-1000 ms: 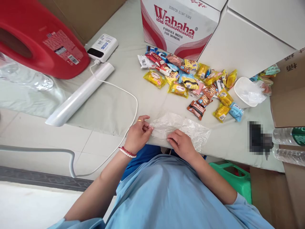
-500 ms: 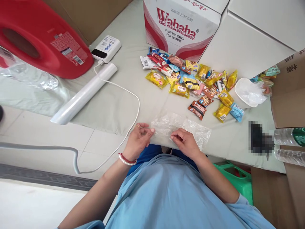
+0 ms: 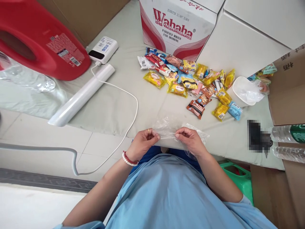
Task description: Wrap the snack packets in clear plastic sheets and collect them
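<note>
Left hand point(image 3: 145, 143): pinching one side of the clear bag point(image 3: 166, 126)
Right hand point(image 3: 190, 140): pinching the other side
Clear bag: between both hands, at the table's point(image 3: 150, 105) front edge
Snacks point(image 3: 190, 83): in a messy pile past the bag
White tub point(image 3: 235, 97): right of the snacks
Wahaha box point(image 3: 177, 33): behind them
White roll point(image 3: 81, 97): off to the left

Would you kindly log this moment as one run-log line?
left hand: pinches clear plastic | right hand: pinches same plastic | wrapped snacks: loose beyond hands | Wahaha box: behind snacks
</note>
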A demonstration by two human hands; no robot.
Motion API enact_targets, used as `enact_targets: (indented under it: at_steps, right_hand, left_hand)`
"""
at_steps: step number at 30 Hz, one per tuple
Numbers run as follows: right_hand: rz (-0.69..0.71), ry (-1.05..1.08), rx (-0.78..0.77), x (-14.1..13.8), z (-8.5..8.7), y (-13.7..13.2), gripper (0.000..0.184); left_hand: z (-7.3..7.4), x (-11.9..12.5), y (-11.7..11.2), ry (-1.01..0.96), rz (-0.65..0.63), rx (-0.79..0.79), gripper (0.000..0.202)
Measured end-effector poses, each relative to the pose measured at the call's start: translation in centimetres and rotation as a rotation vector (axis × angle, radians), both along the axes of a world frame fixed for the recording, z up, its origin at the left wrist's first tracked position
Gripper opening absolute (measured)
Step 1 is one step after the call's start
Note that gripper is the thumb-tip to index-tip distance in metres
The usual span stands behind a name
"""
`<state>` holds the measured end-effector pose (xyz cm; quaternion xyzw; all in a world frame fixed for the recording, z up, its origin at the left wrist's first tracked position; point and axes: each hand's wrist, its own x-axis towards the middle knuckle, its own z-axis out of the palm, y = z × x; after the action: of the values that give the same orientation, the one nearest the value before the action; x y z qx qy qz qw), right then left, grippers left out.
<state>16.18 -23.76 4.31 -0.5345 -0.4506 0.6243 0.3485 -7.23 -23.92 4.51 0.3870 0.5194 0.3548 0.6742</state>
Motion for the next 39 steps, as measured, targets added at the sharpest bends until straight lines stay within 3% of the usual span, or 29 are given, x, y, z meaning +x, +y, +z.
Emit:
enact_targets:
  at_steps: [8,16,23,26,28,30,33,35,39]
  right_hand:
    - [-0.234,0.086,0.079,1.1,1.1,0.1,0.035]
    - [-0.381,0.307,-0.077,2.8,2.4,-1.0,0.035]
    - [-0.538,0.405,-0.236,4.3,1.0,-1.2,0.042]
    - [-0.57,0.423,-0.278,4.4,0.7,-1.0,0.045]
    - [-0.564,0.441,-0.27,4.1,0.8,-0.8,0.045]
    - [-0.556,0.45,-0.262,3.7,1.0,-0.6,0.044]
    - [-0.55,0.446,-0.272,3.2,1.5,-0.3,0.045]
    - [-0.542,0.429,-0.278,3.1,1.7,-0.1,0.047]
    - [-0.545,0.33,-0.242,4.3,1.9,0.5,0.05]
  left_hand:
    - [0.3,-1.1,0.0,-0.351,0.223,-0.171,0.027]
    - [0.2,-1.0,2.3,-0.361,0.536,-0.182,0.028]
    - [-0.9,-3.5,5.4,-0.034,0.597,-0.063,0.023]
    - [-1.3,-3.2,5.2,0.282,0.715,0.183,0.028]
    - [-1.2,-2.2,4.1,0.562,0.756,0.441,0.035]
    - [-0.9,-0.8,2.7,0.792,0.658,0.777,0.039]
    - [-0.5,1.5,1.2,0.886,0.174,1.176,0.051]
    - [-0.6,2.4,1.1,0.859,-0.114,1.221,0.058]
    - [-1.3,2.0,2.1,0.811,-0.281,1.21,0.038]
